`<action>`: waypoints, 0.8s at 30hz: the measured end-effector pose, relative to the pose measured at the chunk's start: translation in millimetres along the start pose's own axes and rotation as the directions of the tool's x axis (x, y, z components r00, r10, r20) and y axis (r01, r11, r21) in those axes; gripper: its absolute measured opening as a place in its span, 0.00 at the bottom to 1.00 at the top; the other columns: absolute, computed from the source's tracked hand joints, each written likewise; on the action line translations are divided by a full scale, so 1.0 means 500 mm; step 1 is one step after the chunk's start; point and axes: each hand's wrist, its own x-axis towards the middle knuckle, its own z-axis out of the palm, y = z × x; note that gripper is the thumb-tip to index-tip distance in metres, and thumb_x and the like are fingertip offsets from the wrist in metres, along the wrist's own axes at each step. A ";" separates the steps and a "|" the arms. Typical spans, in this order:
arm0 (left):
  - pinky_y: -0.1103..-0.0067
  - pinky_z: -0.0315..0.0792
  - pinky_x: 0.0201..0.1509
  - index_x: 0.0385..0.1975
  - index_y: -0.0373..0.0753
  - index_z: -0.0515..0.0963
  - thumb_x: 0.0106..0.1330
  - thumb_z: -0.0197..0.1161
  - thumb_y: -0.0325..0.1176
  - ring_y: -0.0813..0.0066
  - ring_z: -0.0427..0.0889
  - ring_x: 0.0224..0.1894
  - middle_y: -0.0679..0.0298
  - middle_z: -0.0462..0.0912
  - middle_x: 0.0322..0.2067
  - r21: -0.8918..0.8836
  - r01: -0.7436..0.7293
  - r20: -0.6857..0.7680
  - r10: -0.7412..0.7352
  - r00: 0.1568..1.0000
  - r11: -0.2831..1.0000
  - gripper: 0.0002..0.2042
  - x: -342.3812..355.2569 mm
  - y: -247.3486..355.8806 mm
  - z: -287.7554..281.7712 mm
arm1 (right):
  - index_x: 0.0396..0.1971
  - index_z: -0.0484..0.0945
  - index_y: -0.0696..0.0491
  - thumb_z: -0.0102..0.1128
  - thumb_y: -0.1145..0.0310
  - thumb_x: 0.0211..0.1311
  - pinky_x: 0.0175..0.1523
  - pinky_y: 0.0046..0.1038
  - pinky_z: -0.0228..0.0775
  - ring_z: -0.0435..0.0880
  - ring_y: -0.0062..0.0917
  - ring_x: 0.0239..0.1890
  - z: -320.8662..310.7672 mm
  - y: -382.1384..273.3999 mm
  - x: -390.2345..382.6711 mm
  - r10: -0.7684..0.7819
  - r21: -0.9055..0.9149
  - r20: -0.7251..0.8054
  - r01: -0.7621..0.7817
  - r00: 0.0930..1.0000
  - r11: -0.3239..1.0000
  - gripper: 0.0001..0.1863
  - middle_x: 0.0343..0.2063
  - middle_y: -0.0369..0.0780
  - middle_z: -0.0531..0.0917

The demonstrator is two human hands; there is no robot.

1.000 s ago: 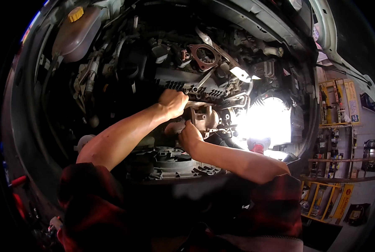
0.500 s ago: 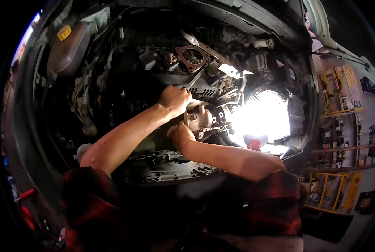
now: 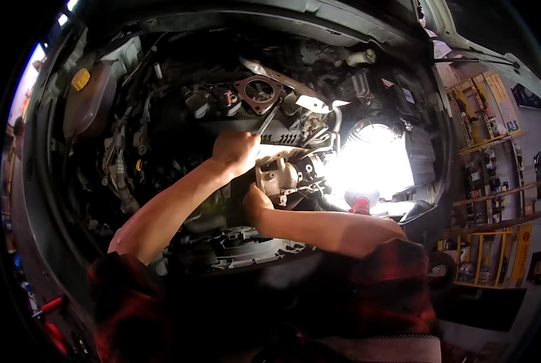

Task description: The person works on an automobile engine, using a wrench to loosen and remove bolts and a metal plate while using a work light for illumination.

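In the engine bay (image 3: 179, 72), yellow-capped reservoir (image 3: 89, 103), contents unseen.

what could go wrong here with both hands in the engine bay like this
The left hand grips a slim metal tool among crowded hoses and wiring; if it slips, the knuckles may hit the metal parts around it. The right hand reaches in under the round metal housing, its fingers hidden, so a sudden shift could pinch them. The work light glares brightly beside the housing and may wash out detail there.
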 end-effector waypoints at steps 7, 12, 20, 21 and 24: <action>0.63 0.75 0.32 0.27 0.41 0.78 0.47 0.64 0.31 0.54 0.83 0.29 0.55 0.83 0.26 -0.021 -0.057 -0.090 0.054 0.994 0.998 0.07 -0.014 -0.022 0.010 | 0.46 0.83 0.46 0.58 0.60 0.59 0.55 0.38 0.63 0.79 0.30 0.53 0.002 0.010 0.025 -0.056 -0.055 0.089 0.061 0.994 0.997 0.17 0.48 0.35 0.83; 0.63 0.73 0.30 0.27 0.39 0.76 0.50 0.61 0.27 0.53 0.81 0.29 0.56 0.81 0.26 -0.061 -0.074 -0.129 0.066 0.989 0.995 0.05 -0.024 -0.015 0.028 | 0.49 0.82 0.44 0.60 0.57 0.56 0.55 0.38 0.63 0.77 0.28 0.55 0.023 0.007 0.041 -0.077 -0.119 0.153 0.096 0.985 0.988 0.20 0.51 0.34 0.82; 0.62 0.74 0.32 0.30 0.39 0.76 0.49 0.60 0.27 0.55 0.82 0.28 0.59 0.82 0.28 0.109 -0.164 -0.118 0.176 0.977 0.980 0.07 -0.020 -0.031 0.019 | 0.48 0.82 0.43 0.60 0.58 0.56 0.52 0.37 0.64 0.78 0.27 0.53 0.004 0.001 0.058 -0.026 -0.133 0.109 0.041 0.994 0.990 0.18 0.49 0.32 0.82; 0.62 0.74 0.32 0.30 0.39 0.76 0.50 0.60 0.27 0.55 0.82 0.28 0.59 0.82 0.28 0.102 -0.165 -0.129 0.178 0.976 0.981 0.07 -0.032 -0.032 0.021 | 0.47 0.83 0.42 0.59 0.59 0.57 0.52 0.38 0.64 0.78 0.27 0.52 -0.002 -0.003 0.060 -0.014 -0.136 0.121 0.030 0.993 0.990 0.17 0.49 0.33 0.82; 0.65 0.74 0.36 0.29 0.40 0.75 0.51 0.59 0.27 0.56 0.83 0.30 0.59 0.81 0.28 0.090 -0.071 -0.065 0.077 0.995 0.993 0.06 -0.078 -0.038 0.028 | 0.45 0.84 0.42 0.58 0.60 0.57 0.51 0.38 0.65 0.79 0.28 0.51 0.020 -0.027 0.119 0.000 -0.183 0.114 0.021 0.994 0.983 0.16 0.47 0.34 0.83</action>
